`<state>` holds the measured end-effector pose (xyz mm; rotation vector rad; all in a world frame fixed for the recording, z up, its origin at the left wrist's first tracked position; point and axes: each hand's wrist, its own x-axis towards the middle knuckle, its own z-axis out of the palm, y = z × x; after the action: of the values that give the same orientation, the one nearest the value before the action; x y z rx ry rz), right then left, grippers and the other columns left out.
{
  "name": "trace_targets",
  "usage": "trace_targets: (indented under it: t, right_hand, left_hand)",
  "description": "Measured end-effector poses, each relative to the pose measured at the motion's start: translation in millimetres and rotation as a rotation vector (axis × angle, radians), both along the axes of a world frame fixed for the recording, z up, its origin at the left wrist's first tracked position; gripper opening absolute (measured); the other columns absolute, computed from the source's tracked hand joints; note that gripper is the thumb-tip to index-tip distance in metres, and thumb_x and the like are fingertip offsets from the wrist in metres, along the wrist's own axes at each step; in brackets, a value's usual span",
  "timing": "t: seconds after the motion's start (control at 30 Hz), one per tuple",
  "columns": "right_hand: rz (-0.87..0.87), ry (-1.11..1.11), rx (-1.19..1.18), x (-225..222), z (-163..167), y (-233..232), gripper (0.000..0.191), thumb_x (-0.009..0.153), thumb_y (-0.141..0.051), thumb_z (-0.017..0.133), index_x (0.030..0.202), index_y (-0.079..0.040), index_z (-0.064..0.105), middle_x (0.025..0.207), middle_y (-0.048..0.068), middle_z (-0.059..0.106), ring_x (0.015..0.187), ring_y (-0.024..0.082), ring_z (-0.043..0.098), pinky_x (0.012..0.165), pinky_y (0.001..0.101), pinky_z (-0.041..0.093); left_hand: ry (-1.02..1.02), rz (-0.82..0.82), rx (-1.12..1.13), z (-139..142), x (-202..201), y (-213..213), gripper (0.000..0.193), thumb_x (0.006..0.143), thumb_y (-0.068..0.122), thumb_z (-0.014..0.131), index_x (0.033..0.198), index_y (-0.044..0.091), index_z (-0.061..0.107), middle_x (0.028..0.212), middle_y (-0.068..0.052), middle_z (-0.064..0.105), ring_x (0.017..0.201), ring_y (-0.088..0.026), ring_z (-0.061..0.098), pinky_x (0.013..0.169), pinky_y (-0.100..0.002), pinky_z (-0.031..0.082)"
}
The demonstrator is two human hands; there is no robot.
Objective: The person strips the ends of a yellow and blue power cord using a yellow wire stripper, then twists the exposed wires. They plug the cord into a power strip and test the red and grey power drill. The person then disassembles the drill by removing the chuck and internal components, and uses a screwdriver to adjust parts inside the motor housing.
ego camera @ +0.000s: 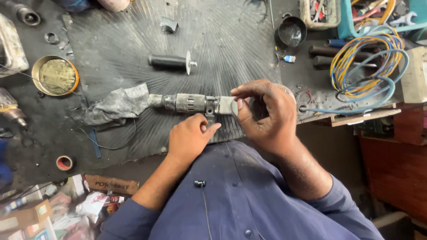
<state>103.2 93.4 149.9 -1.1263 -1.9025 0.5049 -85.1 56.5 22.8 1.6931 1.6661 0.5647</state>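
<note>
A grimy metal drill chuck and shaft assembly (189, 102) lies across a dark ribbed rubber mat (133, 40), its left end resting on a dirty grey rag (118, 104). My right hand (267, 113) pinches the pale metal block at the assembly's right end between thumb and fingers. My left hand (189, 138) sits just below the assembly, fingers curled, fingertips touching a small part hanging under the shaft. A black side handle with a threaded stud and washer (171, 61) lies on the mat above.
A round brass tin (54, 75) sits at left, a dark cup (292, 31) at upper right. Coiled blue and yellow wires (369, 62) lie at right. A tape roll (64, 162) and cardboard boxes (111, 183) lie at lower left.
</note>
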Motion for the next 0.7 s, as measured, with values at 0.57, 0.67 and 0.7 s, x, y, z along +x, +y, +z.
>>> trace_targets:
  t: [0.57, 0.67, 0.7]
  right_hand:
    - [-0.022, -0.091, -0.005, 0, 3, -4, 0.019, 0.089, 0.0, 0.073, 0.106, -0.007, 0.066, 0.09, 0.005, 0.071, 0.065, 0.017, 0.06, 0.066, 0.0329, 0.046]
    - [-0.041, -0.119, 0.001, 1, 3, -5, 0.021, 0.088, -0.001, 0.073, 0.107, -0.008, 0.067, 0.089, 0.004, 0.071, 0.065, 0.017, 0.061, 0.066, 0.0332, 0.046]
    - [-0.035, -0.121, 0.011, 1, 2, -4, 0.021, 0.089, -0.001, 0.073, 0.107, -0.008, 0.066, 0.091, 0.004, 0.071, 0.067, 0.017, 0.062, 0.067, 0.0331, 0.047]
  left_hand:
    - [0.022, 0.037, 0.136, -34, -9, -1, 0.043, 0.085, 0.031, 0.084, 0.112, 0.005, 0.064, 0.081, -0.008, 0.071, 0.071, -0.027, 0.069, 0.062, -0.041, 0.053]
    - [-0.012, -0.1, 0.329, -20, -9, 2, 0.046, 0.084, 0.025, 0.081, 0.123, 0.007, 0.063, 0.09, -0.009, 0.066, 0.077, -0.026, 0.07, 0.063, -0.041, 0.054]
    - [-0.011, -0.121, 0.345, -16, -8, 4, 0.044, 0.085, 0.023, 0.08, 0.122, 0.007, 0.064, 0.093, -0.009, 0.066, 0.079, -0.026, 0.069, 0.065, -0.04, 0.054]
